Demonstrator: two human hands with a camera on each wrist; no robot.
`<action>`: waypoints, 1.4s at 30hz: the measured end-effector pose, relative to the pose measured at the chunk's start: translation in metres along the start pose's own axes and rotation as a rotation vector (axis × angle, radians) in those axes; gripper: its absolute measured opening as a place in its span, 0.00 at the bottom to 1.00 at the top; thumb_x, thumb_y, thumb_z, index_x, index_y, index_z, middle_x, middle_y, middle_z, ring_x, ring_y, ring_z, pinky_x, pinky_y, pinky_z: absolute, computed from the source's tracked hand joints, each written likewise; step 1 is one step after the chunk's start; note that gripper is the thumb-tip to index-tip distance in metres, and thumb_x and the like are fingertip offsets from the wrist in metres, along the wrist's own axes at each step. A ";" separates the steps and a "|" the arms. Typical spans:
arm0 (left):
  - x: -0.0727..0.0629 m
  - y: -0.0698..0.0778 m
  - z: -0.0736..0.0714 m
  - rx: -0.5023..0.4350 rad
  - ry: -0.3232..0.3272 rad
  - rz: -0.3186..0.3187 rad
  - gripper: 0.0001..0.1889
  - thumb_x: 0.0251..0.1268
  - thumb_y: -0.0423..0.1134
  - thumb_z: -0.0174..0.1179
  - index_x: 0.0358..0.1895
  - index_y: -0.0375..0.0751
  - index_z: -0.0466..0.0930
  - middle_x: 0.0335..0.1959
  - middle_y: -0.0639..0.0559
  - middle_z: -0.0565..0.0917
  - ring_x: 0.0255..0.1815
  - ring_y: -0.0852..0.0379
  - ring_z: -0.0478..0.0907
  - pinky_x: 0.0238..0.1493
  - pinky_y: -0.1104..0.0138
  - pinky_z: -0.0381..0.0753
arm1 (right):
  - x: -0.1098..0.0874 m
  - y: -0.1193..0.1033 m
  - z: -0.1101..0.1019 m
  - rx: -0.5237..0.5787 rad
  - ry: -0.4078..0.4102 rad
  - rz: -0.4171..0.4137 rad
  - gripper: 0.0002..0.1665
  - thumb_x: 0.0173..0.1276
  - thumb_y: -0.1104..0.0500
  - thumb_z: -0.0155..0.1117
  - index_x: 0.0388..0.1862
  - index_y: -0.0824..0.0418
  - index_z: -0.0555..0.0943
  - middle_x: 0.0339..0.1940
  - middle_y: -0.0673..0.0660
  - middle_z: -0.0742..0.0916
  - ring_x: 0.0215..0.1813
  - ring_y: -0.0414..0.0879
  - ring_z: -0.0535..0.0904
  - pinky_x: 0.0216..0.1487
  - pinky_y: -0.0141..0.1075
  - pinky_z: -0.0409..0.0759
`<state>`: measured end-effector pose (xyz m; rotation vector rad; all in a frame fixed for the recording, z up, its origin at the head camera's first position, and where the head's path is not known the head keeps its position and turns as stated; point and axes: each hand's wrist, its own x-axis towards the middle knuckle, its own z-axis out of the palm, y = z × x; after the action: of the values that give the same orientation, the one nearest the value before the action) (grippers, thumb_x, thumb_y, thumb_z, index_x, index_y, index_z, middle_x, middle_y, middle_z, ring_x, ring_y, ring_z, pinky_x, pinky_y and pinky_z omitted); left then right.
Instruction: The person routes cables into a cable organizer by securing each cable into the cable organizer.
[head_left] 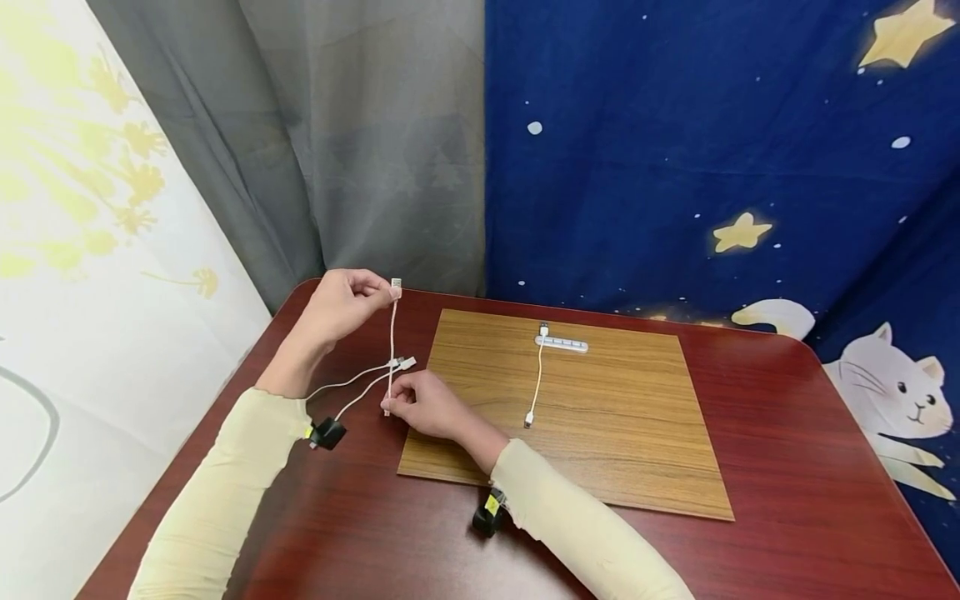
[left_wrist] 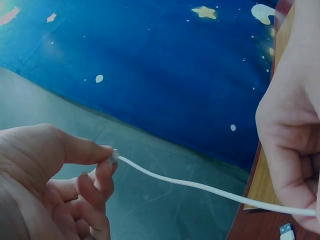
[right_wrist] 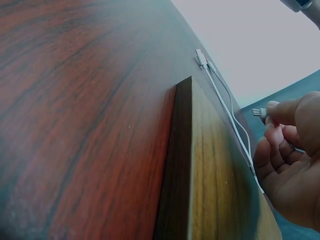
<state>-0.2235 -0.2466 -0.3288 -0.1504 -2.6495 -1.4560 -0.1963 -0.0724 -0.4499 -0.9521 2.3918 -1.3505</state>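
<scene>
A short white USB cable point(head_left: 392, 333) hangs stretched between both hands in the head view. My left hand point(head_left: 337, 310) pinches its upper plug between thumb and forefinger, raised above the table's far left. Lower down, my right hand point(head_left: 429, 406) pinches the other end near the board's left edge; in the right wrist view a small metal plug point(right_wrist: 258, 112) sticks out past the fingertips. The left wrist view has the cable point(left_wrist: 195, 185) running from the left fingertips to the right hand point(left_wrist: 295, 135). Behind it, two more white cables point(head_left: 367, 385) lie on the table.
A wood-grain board point(head_left: 615, 417) lies on the red-brown table point(head_left: 765, 417). On it, another white cable point(head_left: 537, 383) has its USB end at a white slotted strip point(head_left: 573, 344). Curtains point(head_left: 637, 167) hang behind the table, and black wrist cameras point(head_left: 327, 433) sit at both cuffs.
</scene>
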 end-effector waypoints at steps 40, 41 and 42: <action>0.020 -0.002 0.034 -0.084 -0.056 0.026 0.11 0.69 0.40 0.66 0.40 0.32 0.87 0.31 0.49 0.86 0.40 0.51 0.76 0.46 0.60 0.73 | -0.047 0.008 -0.036 -0.012 -0.002 0.065 0.11 0.74 0.61 0.66 0.29 0.61 0.83 0.22 0.44 0.78 0.27 0.37 0.71 0.33 0.32 0.70; 0.020 -0.002 0.035 -0.087 -0.056 0.025 0.11 0.69 0.40 0.67 0.40 0.32 0.87 0.31 0.49 0.86 0.40 0.51 0.76 0.46 0.60 0.73 | -0.048 0.009 -0.037 -0.015 0.002 0.069 0.11 0.74 0.60 0.66 0.29 0.60 0.83 0.22 0.44 0.79 0.28 0.37 0.71 0.33 0.32 0.71; 0.020 -0.001 0.036 -0.091 -0.057 0.026 0.12 0.69 0.40 0.67 0.41 0.32 0.87 0.31 0.48 0.86 0.40 0.51 0.76 0.46 0.60 0.73 | -0.048 0.009 -0.037 -0.020 0.006 0.072 0.11 0.74 0.60 0.66 0.29 0.60 0.83 0.22 0.44 0.79 0.28 0.37 0.71 0.34 0.33 0.71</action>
<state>-0.2453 -0.2157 -0.3462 -0.2363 -2.6160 -1.5876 -0.1816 -0.0128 -0.4424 -0.8599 2.4233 -1.3081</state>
